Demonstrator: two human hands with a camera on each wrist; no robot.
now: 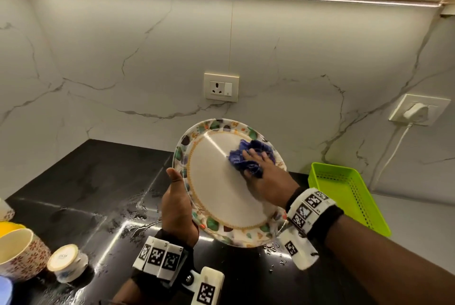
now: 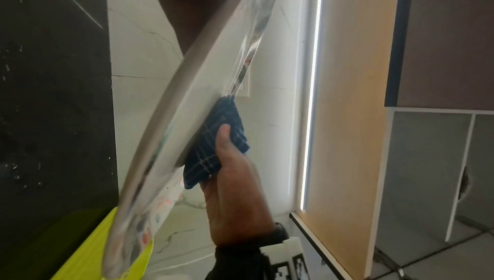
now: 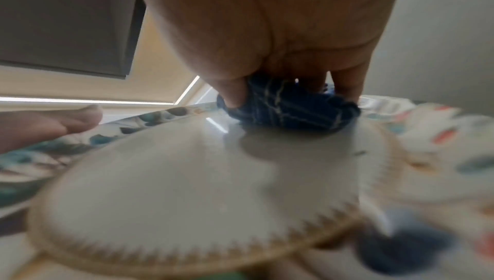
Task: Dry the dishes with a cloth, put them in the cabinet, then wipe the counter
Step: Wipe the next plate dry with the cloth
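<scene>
One black counter, wet in patches, fills the lower left of the head view. One patterned plate is held above it at frame centre, tilted, face turned up toward the camera. The left hand grasps its left rim, thumb on top. The right hand clenches one bunched blue cloth against the plate's upper right. Two cups stand lower left

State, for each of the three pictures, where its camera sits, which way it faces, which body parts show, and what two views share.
Head: on the head, looking down at the round floral-rimmed plate; left hand and right hand show.
Left wrist: looks along the plate's edge; right hand and crumpled blue checked cloth show.
Right wrist: looks low across the plate's face; palm and fingers show.
Shared: plate and cloth in both wrist views.
</scene>
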